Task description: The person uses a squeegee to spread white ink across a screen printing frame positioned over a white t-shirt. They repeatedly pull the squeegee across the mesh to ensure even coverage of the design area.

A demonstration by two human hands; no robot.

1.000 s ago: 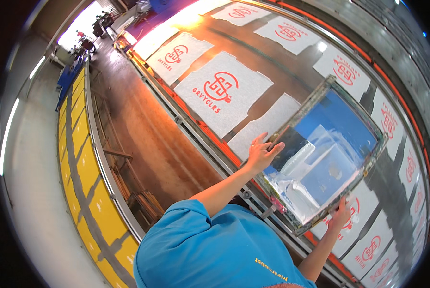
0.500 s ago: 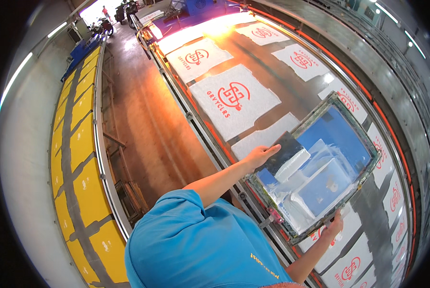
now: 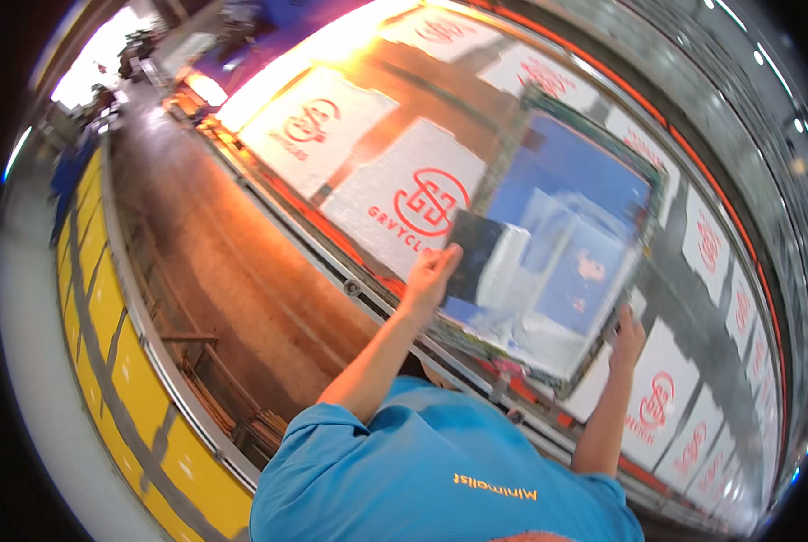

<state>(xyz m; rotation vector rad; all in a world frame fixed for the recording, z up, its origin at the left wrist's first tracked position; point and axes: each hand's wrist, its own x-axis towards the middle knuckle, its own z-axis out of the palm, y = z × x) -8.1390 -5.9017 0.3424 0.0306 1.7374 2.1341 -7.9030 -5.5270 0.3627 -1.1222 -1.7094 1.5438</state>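
Note:
A screen-printing frame [image 3: 646, 163] with blue mesh lies at a slant in front of me, over a long table of printed pale fabric pieces. My left hand [image 3: 433, 275] is closed on a dark squeegee [image 3: 473, 257] at the frame's left side, its thumb over the dark face. White ink [image 3: 505, 271] coats the squeegee's edge and is smeared over the lower mesh. My right hand [image 3: 628, 339] grips the frame's right edge, fingers partly hidden and blurred. A pale fabric piece with a red print [image 3: 413, 194] is partly covered by the frame.
A bright glowing heater [image 3: 305, 68] spans the table's far end. The table's metal rail [image 3: 352, 287] runs along my side. Left of the brown floor aisle [image 3: 241, 262] stands another long table with yellow pieces [image 3: 165, 384]. More red-printed pieces [image 3: 657, 397] lie to the right.
The view has turned and blurred. The frame and both hands sit farther up and left in it, and the frame now overlaps the large printed piece. Both hands keep their hold.

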